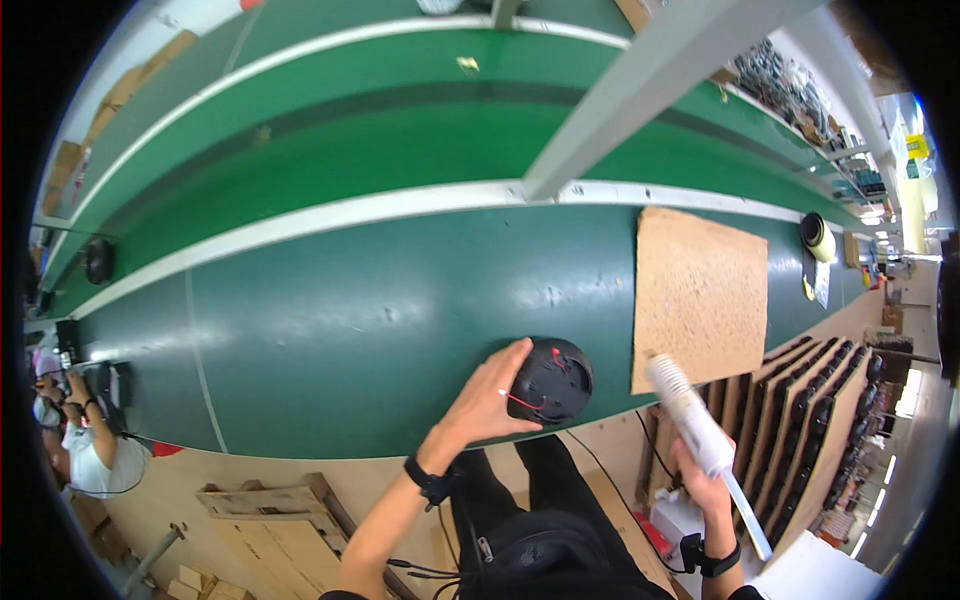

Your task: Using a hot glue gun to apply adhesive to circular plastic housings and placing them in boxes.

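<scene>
My left hand [487, 396] grips the side of a round black plastic housing [572, 388], fingers and thumb curled around its left edge. The housing rests at the near edge of the green workbench [350, 330], with its recessed face up. A thin red wire [530, 402] with a small white connector lies across it near my fingers. To the right, past the bench edge, my right hand [703, 487] is closed around a white hot glue gun [700, 428]. Its ribbed front end points up over the corner of a brown board [702, 300], and a pale glue stick [748, 515] juts from its back.
A grey metal post [640, 105] slants over the green conveyor [400, 150] behind the bench. Racked boards [800, 430] bearing black round parts stand at right. A tape roll [818, 237] lies at far right. Another person [105, 450] works at far left. Wooden pallets [270, 500] lie below.
</scene>
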A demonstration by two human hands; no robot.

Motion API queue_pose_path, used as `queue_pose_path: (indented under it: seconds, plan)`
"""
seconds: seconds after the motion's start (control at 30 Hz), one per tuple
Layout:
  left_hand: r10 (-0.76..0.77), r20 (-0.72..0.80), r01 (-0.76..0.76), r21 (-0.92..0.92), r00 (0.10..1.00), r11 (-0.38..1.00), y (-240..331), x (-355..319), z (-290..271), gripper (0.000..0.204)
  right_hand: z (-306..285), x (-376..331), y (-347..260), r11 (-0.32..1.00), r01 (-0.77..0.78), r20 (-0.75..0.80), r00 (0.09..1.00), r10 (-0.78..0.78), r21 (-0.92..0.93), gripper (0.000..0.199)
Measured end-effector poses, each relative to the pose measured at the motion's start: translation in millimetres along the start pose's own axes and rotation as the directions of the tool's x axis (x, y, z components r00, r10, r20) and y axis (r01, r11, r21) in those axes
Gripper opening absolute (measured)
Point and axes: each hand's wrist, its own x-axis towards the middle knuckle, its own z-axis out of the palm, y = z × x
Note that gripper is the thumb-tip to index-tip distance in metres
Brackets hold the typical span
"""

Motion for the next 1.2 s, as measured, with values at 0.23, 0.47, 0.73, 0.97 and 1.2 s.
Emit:
queue_pose_path:
  seconds: [0.23, 0.47, 0.73, 0.97, 1.2]
  plan:
    - [-0.157, -0.091, 0.164, 0.075, 0.983, 0.984, 0.7, -55.9, -84.0, 0.118, 65.7, 72.9, 126.2, 0.967, -0.137, -0.336, 0.940, 0.059, -0.214, 0.042]
    - [-0.301, -0.452, 0.400, 0.141, 0.840, 0.906, -15.4, -139.6, -132.9, 0.127, 92.5, 172.0, 80.0, 0.988, -0.152, -0.265, 0.953, 0.145, -0.007, 0.046]
    - [-0.116, -0.382, 0.261, 0.353, 0.917, 0.898, 13.2, -122.8, -87.6, 0.108, 86.8, 119.7, 101.2, 0.979, 0.200, -0.194, 0.963, -0.188, 0.042, 0.046]
    - [-0.247, -0.408, 0.329, 0.143, 0.879, 0.934, -37.3, -140.8, -51.3, 0.115, 48.6, -97.2, 291.2, 0.944, 0.118, 0.080, 0.986, -0.149, 0.309, 0.031]
    - [-0.591, -0.152, 0.604, 0.331, 0.792, 0.725, 51.7, -159.0, 62.2, 0.109, 3.9, -331.9, 501.0, 0.439, -0.372, -0.064, 0.699, 0.712, 0.818, 0.026]
